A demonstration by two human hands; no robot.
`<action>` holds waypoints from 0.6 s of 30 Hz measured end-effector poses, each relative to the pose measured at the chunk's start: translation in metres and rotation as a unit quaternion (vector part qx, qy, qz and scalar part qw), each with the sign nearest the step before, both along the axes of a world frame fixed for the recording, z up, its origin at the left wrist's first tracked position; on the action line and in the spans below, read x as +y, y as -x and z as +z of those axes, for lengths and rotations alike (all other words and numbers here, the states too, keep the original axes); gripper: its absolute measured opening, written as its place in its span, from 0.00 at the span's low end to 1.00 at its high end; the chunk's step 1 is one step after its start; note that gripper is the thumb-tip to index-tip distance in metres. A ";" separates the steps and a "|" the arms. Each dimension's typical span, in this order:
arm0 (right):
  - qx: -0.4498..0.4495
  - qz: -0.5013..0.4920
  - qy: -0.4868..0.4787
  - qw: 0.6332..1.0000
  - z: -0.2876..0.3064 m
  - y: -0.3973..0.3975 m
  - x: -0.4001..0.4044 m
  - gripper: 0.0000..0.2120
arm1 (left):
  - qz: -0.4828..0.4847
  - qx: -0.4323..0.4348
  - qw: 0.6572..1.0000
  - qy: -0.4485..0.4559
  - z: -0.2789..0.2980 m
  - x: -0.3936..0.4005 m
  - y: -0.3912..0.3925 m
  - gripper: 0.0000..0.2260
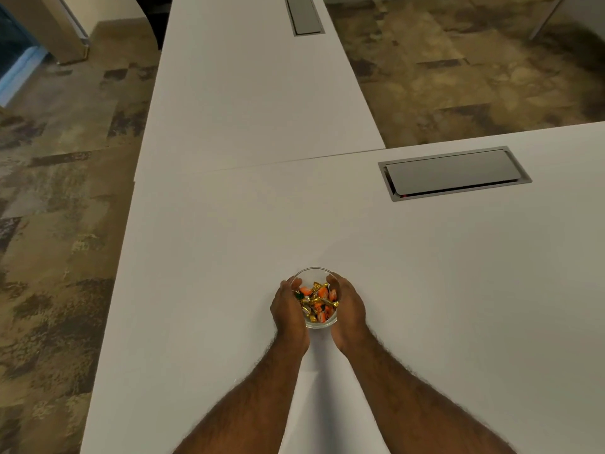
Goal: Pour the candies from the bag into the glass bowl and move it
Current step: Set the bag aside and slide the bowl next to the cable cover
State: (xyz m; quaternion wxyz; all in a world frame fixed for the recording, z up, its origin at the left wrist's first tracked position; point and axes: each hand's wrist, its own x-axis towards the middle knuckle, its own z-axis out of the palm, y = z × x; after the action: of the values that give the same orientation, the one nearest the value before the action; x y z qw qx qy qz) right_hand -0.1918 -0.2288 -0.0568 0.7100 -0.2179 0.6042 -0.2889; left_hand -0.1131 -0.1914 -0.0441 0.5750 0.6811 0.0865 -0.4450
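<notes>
Two hands cup one glass bowl in the head view, the only view supplied. The left hand is curved against the bowl's left wall and the right hand against its right wall, each partly closed around the glass with the fingertips reaching toward the far side of the rim. The bowl stands near the front middle of the white table; whether its base is touching the surface or just lifted cannot be told. Wrapped candies, gold and orange with a little green, fill the bowl to roughly half its depth. No bag is in view, so the pouring step appears complete and the step in hand is judged to be moving the bowl. A grey cable hatch is set into the table well beyond and to the right, and a second hatch lies in the adjoining table further off. To do the move well: keep equal pressure from both palms, since smooth glass may slip; hold the rim level so no candy spills; lift clear rather than dragging; set it down on flat surface, away from the hatch and the table edge.
</notes>
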 end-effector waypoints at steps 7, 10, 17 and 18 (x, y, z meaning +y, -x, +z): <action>-0.013 -0.065 0.034 0.997 0.023 0.043 -0.068 0.11 | -0.067 0.007 0.997 0.036 0.020 -0.073 0.037 0.16; -0.020 -0.088 0.063 0.994 0.030 0.071 -0.104 0.11 | -0.096 0.019 0.994 0.053 0.027 -0.113 0.063 0.16; -0.020 -0.172 0.081 0.982 0.043 0.138 -0.179 0.05 | -0.168 0.060 0.980 0.092 0.039 -0.199 0.125 0.11; -0.021 -0.185 0.083 0.979 0.043 0.148 -0.189 0.04 | -0.182 0.065 0.977 0.095 0.038 -0.212 0.135 0.11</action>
State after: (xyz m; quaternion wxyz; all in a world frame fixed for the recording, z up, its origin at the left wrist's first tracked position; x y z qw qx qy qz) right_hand -0.3399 -0.4176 -0.0139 0.6361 -0.1543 0.5931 -0.4688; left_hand -0.2477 -0.4031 -0.0057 0.5396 0.5974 -0.0445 -0.5916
